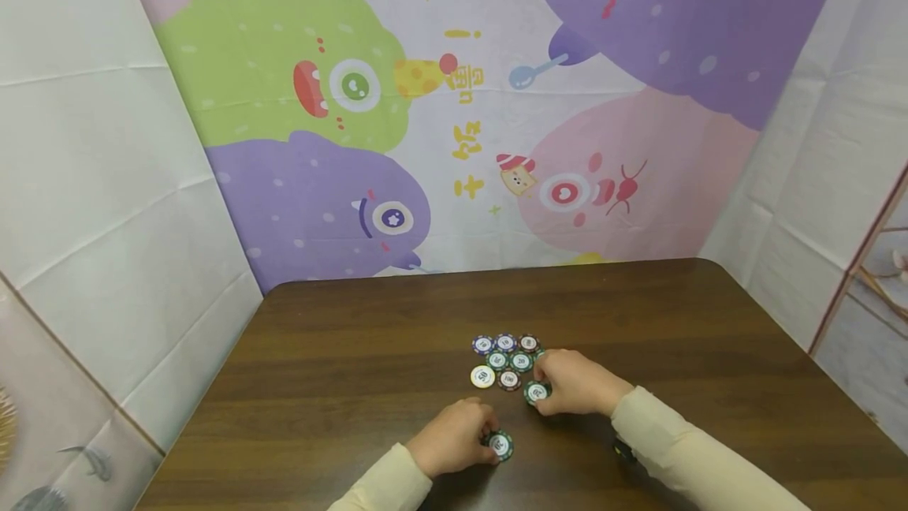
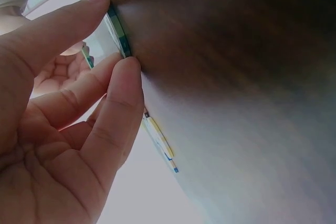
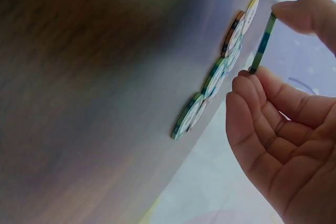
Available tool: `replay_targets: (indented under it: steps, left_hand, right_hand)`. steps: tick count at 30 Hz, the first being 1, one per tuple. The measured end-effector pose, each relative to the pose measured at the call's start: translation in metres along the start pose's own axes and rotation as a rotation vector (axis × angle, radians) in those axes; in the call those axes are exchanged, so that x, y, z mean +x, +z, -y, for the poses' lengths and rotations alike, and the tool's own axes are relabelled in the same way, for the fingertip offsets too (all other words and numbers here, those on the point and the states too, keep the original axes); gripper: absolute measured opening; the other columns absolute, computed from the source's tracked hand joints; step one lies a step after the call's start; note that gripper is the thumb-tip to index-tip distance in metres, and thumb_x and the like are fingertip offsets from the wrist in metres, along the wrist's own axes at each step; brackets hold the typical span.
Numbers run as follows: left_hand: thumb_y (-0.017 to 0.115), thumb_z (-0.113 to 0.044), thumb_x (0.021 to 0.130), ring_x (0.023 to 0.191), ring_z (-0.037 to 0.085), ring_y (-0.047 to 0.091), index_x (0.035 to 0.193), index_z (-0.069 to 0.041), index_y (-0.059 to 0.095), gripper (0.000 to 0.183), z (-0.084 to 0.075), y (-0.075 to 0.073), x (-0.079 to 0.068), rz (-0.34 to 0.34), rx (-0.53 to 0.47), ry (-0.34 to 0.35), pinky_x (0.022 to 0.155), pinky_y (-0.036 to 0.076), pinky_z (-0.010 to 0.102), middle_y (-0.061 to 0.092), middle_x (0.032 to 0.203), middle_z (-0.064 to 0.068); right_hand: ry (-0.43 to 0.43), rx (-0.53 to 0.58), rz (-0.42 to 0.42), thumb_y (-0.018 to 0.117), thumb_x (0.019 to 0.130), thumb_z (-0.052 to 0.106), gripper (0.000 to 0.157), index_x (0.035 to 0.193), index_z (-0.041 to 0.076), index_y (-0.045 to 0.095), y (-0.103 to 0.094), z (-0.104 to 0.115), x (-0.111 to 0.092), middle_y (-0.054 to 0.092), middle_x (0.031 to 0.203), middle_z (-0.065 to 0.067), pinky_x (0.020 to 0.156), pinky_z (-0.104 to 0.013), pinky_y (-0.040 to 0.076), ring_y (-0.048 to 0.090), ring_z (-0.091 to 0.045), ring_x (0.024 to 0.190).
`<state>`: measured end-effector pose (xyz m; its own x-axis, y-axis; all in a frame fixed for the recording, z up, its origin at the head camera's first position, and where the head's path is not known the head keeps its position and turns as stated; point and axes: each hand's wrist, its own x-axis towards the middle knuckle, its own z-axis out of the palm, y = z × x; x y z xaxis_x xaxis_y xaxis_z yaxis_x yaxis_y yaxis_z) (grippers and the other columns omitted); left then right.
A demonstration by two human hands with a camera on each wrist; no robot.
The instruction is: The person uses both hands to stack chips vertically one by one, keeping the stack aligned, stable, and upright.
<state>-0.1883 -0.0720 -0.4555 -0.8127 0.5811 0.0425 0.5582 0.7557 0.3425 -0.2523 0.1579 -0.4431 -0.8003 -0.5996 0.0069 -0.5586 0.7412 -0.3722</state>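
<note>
My left hand (image 1: 454, 438) pinches a green poker chip (image 1: 500, 445) marked 20 by its rim, at or close to the tabletop near the front. In the left wrist view, thumb and fingertips meet the edge of that chip (image 2: 119, 34). My right hand (image 1: 580, 385) holds another green 20 chip (image 1: 537, 393) between thumb and fingers. The right wrist view shows this chip (image 3: 263, 43) raised off the table. Beyond the hands lie flat chips in rows: two purple chips (image 1: 505, 343), two brown ones (image 1: 508, 379), green ones (image 1: 521, 361) and a yellow 50 chip (image 1: 483, 376). My right fingers partly cover one green chip.
The dark wooden table (image 1: 340, 361) has rounded far corners. Behind it hangs a cloth (image 1: 454, 243) with cartoon monsters, and white panels (image 1: 128, 148) stand at both sides. Something dark (image 1: 623, 449) sits beneath my right sleeve.
</note>
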Motion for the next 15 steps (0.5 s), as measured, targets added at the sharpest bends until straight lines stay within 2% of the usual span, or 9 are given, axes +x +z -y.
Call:
replay_targets:
  steps: [9,15]
  left_hand:
    - [0.087,-0.022,0.067,0.070,0.000,0.046,0.089,-0.011,0.070,0.030,0.001,0.000,0.001,0.011,-0.008,-0.013,0.064,0.041,0.017,0.060,0.076,-0.007]
    - [0.088,-0.023,0.066,0.070,-0.001,0.046,0.088,-0.013,0.070,0.030,0.001,0.000,0.001,0.008,-0.009,-0.012,0.065,0.040,0.017,0.060,0.075,-0.008]
  right_hand:
    - [-0.071,0.025,0.021,0.076,0.073,0.023,0.022,0.086,0.011,0.062,0.004,0.018,-0.005,0.053,0.074,0.006,0.054,-0.021,0.039,0.042,-0.004,0.062]
    - [-0.148,-0.014,0.038,0.077,0.073,0.024,0.023,0.086,0.011,0.065,0.008,0.029,-0.005,0.053,0.076,0.009,0.058,-0.019,0.040,0.042,-0.001,0.065]
